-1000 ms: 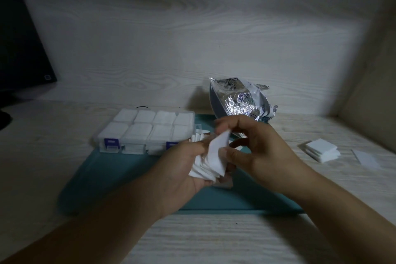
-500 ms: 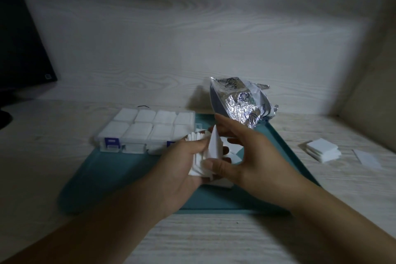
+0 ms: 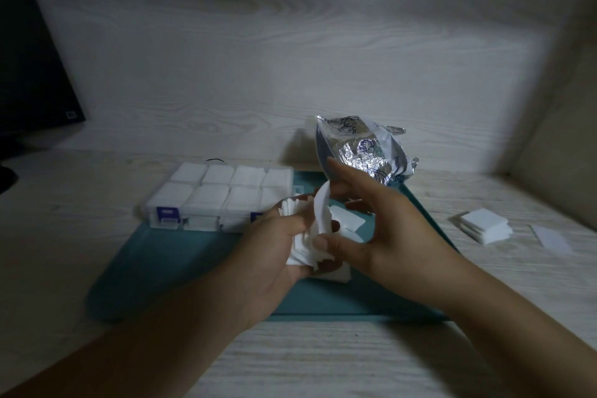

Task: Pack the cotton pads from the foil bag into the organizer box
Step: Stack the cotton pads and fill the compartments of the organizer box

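Left hand (image 3: 277, 255) is gripping a fanned stack of white square cotton pads (image 3: 305, 245) over the teal rectangular tray (image 3: 181, 265), fingers curled round the stack from the left. Right hand (image 3: 384, 236) is pinching one bent white pad (image 3: 322, 208) at the stack's right side: thumb at the bottom edge, index finger reaching up to the top edge, other fingers loosely spread. The bent pad is curving upright, touching the stack. Clear plastic organizer box w/ blue latches (image 3: 223, 197) is sitting on the tray's rear-left, lid looks closed, all visible compartments are showing white pads. Crumpled silver foil bag w/ blue print (image 3: 365, 152) is sitting at the tray's rear-right corner, just behind the right hand's fingertips, open side facing left. A few loose white pads (image 3: 347, 223) are lying flat on the tray under/behind the hands; one more is lying below the left hand's stack, partly hidden. Small pile of white square pads (image 3: 484, 224) is sitting on the pale wood-grain tabletop (image 3: 323, 365) right of the tray, w/ a single flat white pad (image 3: 550, 237) just beside it further right. Dark monitor edge (image 3: 29, 74) is standing at far left. Lighting is dim, can't tell pad count in the held stack.
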